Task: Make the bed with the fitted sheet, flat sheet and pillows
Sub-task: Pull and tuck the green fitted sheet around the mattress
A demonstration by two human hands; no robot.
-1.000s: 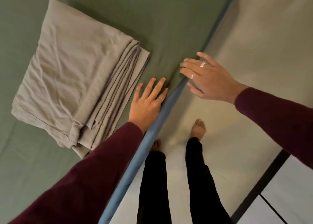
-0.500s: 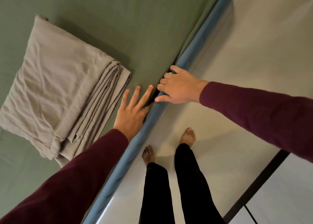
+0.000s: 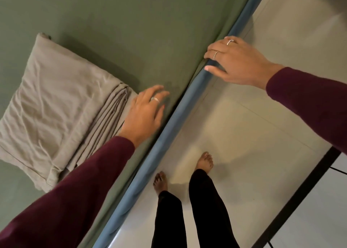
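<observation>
right hand [image 3: 237, 63] on mattress edge [image 3: 180, 114]

Bedroom in home. Shown by: bed with mattress covered in green fitted sheet [image 3: 131, 22], stretched smooth; blue mattress edge [image 3: 189, 101] exposed along side; folded beige flat sheet [image 3: 56, 105] laid on top. Pale tiled floor [image 3: 262, 135] seen beside bed, dark strip [image 3: 300, 191] crossing it. Bare feet [image 3: 204, 161] and dark trousers seen on floor.
</observation>
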